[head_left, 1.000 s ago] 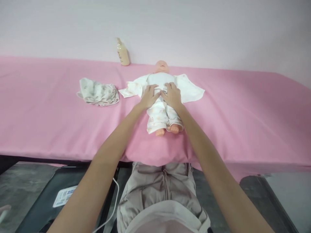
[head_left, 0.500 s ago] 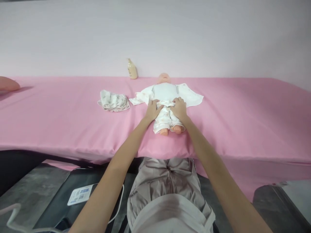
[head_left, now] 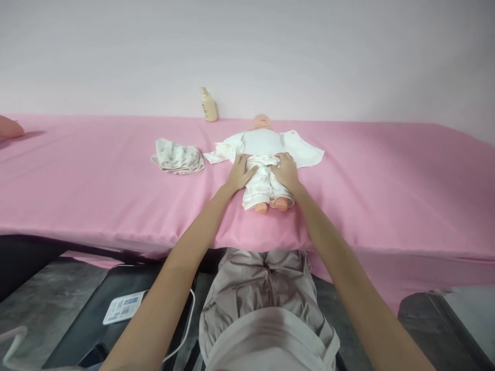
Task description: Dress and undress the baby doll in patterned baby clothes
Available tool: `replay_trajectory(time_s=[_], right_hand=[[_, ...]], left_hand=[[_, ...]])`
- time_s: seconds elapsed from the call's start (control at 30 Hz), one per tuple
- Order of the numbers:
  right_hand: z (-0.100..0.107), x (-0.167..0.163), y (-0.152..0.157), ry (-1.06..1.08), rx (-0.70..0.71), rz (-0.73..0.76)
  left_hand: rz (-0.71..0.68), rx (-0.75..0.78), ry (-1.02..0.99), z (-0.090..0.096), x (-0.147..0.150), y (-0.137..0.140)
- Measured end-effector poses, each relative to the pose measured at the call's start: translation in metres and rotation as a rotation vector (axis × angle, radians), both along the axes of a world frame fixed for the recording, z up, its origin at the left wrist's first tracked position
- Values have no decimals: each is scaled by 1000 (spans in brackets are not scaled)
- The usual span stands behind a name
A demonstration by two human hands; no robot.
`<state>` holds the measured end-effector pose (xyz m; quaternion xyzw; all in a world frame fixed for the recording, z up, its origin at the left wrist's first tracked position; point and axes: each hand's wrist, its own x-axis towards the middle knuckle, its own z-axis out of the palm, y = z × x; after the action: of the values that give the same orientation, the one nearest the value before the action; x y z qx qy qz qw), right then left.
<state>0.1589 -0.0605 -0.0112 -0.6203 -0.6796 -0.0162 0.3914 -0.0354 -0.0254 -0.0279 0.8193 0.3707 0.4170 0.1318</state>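
A baby doll lies on its back, head toward the wall, its feet at the near side. White patterned baby pants cover its legs. A white top is spread out on both sides of its body. My left hand is closed around the left side of the pants' waist, thumb on the front. On the opposite side my right hand grips the waist likewise, fingertips near the upper edge. The fingers partly hide the waistband.
A pink sheet covers the table. Folded patterned cloth lies left of the doll. A pump bottle stands by the wall. At the far left is a skin-toned object, cut off. Below, a black chair seat carries a white labelled item.
The view has shifted slightly. My left thumb sits a little differently on the waist, and the pants look slightly smoother. Both hands keep to the same sides.
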Motion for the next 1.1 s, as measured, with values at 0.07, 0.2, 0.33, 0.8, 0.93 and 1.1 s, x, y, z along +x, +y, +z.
replay_trajectory(time_s=[0.07, 0.2, 0.33, 0.8, 0.93, 1.1], right_hand=[[-1, 0, 0, -2, -3, -2], [-2, 1, 2, 30, 7, 23], [-5, 7, 6, -9, 56, 51], [0, 6, -1, -5, 19, 40], [2, 2, -4, -46, 31, -36], [3, -1, -5, -67, 34, -76]], left_hand=[[-9, -22, 14, 0, -2, -1], [0, -79, 28, 0, -1, -1], [88, -107, -2, 0, 6, 0], [154, 83, 105, 1, 16, 4], [152, 87, 149, 5, 18, 2], [161, 8, 202, 12, 19, -5]])
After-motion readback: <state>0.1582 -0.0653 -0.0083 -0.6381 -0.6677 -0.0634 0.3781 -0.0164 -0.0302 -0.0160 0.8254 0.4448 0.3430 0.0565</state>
